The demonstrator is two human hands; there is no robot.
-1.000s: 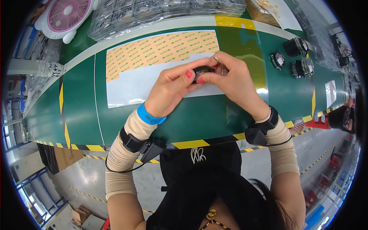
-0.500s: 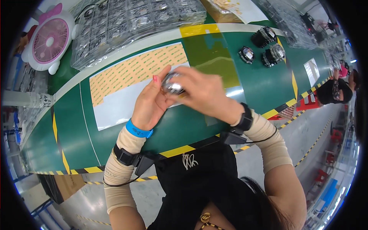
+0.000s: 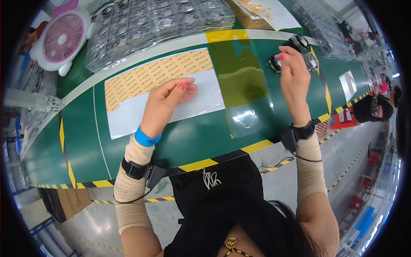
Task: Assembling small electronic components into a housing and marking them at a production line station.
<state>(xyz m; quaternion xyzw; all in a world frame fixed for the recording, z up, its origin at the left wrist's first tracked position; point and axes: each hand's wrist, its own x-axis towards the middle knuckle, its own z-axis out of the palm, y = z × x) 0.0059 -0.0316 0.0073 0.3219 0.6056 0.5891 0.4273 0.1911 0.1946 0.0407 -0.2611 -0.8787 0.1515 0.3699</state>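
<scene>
My left hand (image 3: 167,103) hovers over a sheet with an orange printed strip (image 3: 160,73) and a white part. Its fingers are loosely bent and apart, and no object shows in them. At the right, my right hand (image 3: 294,79) is over a group of round black and silver pieces that look like watches, its thumb and forefinger stretched out with nothing visible between them. One round piece (image 3: 275,64) lies beside the thumb, another (image 3: 301,41) is behind the fingers and a third (image 3: 311,62) is to their right. The hand partly hides the group; contact I cannot tell.
A yellow transparent film (image 3: 242,81) lies beside the sheet on the green bench (image 3: 192,141). Clear trays of parts (image 3: 158,25) stand at the back, a pink and white fan (image 3: 62,38) at far left. Black-yellow tape marks the front edge (image 3: 201,165). Another person (image 3: 374,103) is at far right.
Both hands were together around a round silver piece; now they are apart. My right hand has moved right to the group of pieces, and my left no longer shows the piece.
</scene>
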